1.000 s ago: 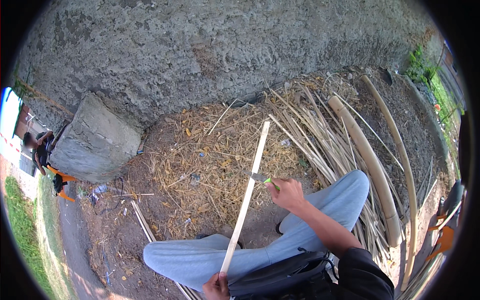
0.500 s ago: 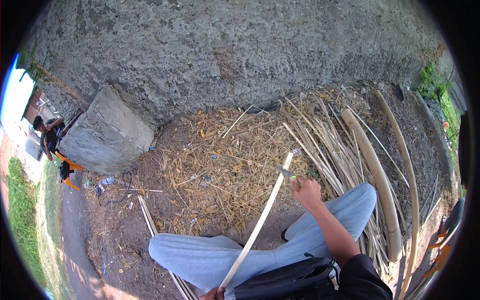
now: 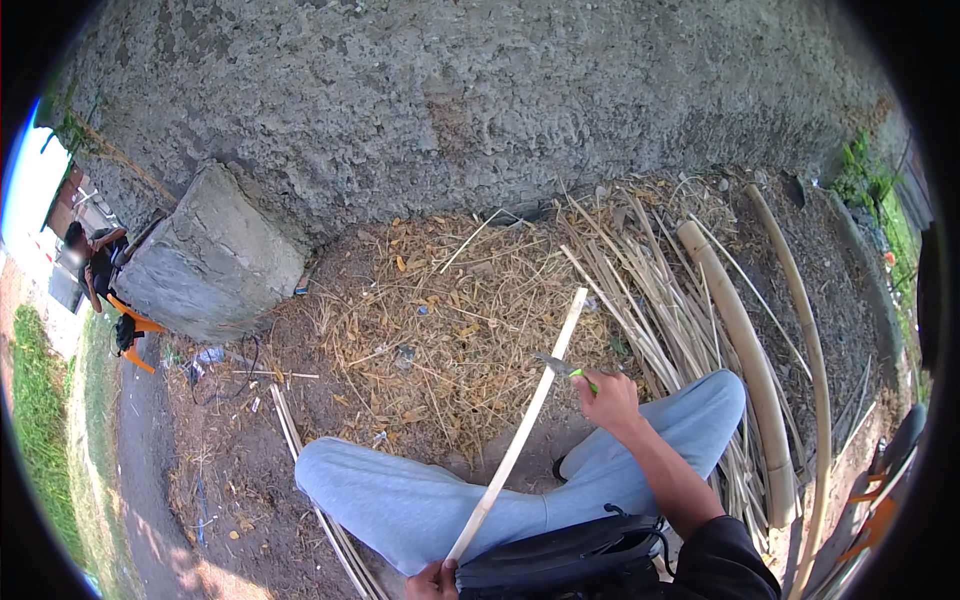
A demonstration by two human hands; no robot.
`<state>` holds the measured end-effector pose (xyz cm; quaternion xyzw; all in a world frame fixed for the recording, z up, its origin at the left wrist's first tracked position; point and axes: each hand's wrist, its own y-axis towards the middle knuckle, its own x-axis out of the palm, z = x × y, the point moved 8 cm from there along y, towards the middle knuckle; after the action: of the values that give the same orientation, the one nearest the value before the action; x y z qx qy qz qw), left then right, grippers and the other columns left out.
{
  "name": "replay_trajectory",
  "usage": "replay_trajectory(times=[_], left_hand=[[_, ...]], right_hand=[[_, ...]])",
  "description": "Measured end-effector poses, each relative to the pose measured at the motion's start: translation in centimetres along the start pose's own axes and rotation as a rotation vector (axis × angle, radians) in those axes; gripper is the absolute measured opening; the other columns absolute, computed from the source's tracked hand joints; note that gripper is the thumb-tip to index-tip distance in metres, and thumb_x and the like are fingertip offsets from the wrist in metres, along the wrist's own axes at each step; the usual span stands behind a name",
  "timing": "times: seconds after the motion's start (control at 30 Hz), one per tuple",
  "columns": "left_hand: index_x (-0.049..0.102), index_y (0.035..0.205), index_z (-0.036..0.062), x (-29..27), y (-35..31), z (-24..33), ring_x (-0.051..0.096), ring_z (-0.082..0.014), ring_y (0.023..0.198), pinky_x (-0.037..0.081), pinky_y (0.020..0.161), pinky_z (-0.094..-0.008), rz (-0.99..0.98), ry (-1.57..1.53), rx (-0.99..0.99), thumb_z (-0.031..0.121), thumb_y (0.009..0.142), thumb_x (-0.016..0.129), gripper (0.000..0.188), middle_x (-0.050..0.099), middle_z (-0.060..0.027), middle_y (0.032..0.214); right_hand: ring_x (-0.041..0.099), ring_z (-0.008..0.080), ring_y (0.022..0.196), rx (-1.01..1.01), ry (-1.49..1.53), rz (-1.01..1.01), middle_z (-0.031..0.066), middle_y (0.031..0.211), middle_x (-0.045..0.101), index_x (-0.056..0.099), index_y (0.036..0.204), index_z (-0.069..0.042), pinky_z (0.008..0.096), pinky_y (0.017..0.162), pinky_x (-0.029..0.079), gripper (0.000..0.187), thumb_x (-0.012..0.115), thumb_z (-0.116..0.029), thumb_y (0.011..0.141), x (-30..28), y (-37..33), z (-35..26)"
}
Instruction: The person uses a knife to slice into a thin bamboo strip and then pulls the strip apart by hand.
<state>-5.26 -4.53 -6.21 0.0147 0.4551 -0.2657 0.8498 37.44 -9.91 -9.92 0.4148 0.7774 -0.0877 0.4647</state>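
A long, pale bamboo strip (image 3: 521, 432) slants up and away from my lap. My left hand (image 3: 432, 582), at the lower edge, is closed round its near end. My right hand (image 3: 609, 398) grips a knife (image 3: 556, 364) with a green handle. The knife's blade lies across the strip, in its upper part, a little below the far end. Whether the edge bites into the bamboo cannot be made out. My fingers hide most of the handle.
Many bamboo strips (image 3: 655, 290) lie piled at the right, beside a thick bamboo pole (image 3: 740, 360) and a thinner pole (image 3: 800, 290). Shavings (image 3: 450, 350) cover the ground ahead. A rough wall (image 3: 480, 100) and concrete block (image 3: 215, 255) stand beyond; a person (image 3: 93, 262) sits far left.
My right hand and the knife have moved slightly down and toward me along the strip. The strip's far end now stands a little higher in view. My left hand still holds the near end.
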Motion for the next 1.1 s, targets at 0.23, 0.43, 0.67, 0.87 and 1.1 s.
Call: replay_trajectory(times=[0.23,0.43,0.67,0.87,1.1], left_hand=[[0.075,0.096,0.0068,-0.4,1.9,1.7,0.06,-0.0255,0.053,0.046,0.053,-0.0412,0.001,-0.043,-0.006,0.027,0.098,0.061,0.025,0.064,-0.015,0.064],[0.075,0.096,0.0086,1.3,2.5,-1.0,0.065,-0.0319,0.058,0.049,0.055,-0.0425,-0.051,-0.211,0.02,0.033,0.097,0.059,0.029,0.065,-0.0175,0.066],[0.075,0.1,0.0155,1.5,3.3,-0.3,0.065,-0.0445,0.068,0.049,0.06,-0.0516,-0.171,0.197,-0.017,0.04,0.096,0.056,0.032,0.066,-0.0228,0.072],[0.075,0.093,0.0086,-0.2,2.7,-0.1,0.065,-0.0402,0.067,0.05,0.063,-0.0488,-0.141,-0.022,0.039,0.031,0.095,0.06,0.027,0.067,-0.0185,0.072],[0.068,0.09,0.0038,-4.1,1.5,-4.4,0.055,-0.0276,0.056,0.046,0.056,-0.0391,-0.054,0.115,0.039,0.024,0.097,0.057,0.024,0.06,-0.0145,0.065]], right_hand=[[0.063,0.033,0.049,-0.041,0.007,0.091,0.0135,0.062,0.066,0.072,0.091,-0.009,0.0451,0.045,0.049,0.024,0.064,-0.032,0.093,-1.1,-0.5,-0.2],[0.063,0.0354,0.051,-0.076,0.038,-0.002,0.015,0.064,0.067,0.071,0.093,-0.008,0.0466,0.048,0.051,0.027,0.063,-0.034,0.093,-1.4,-1.3,-2.0],[0.065,0.0388,0.061,0.169,-0.11,0.107,0.0177,0.064,0.065,0.074,0.09,-0.007,0.0501,0.057,0.052,0.03,0.064,-0.035,0.092,-1.4,0.7,6.5],[0.067,0.0382,0.065,0.113,-0.102,0.12,0.0177,0.071,0.068,0.075,0.091,-0.007,0.0494,0.06,0.053,0.029,0.064,-0.034,0.092,-2.4,0.9,8.0],[0.06,0.0396,0.058,0.475,0.023,0.297,0.0194,0.061,0.062,0.071,0.083,0.001,0.0472,0.06,0.047,0.038,0.059,-0.033,0.096,-4.6,1.6,15.4]])
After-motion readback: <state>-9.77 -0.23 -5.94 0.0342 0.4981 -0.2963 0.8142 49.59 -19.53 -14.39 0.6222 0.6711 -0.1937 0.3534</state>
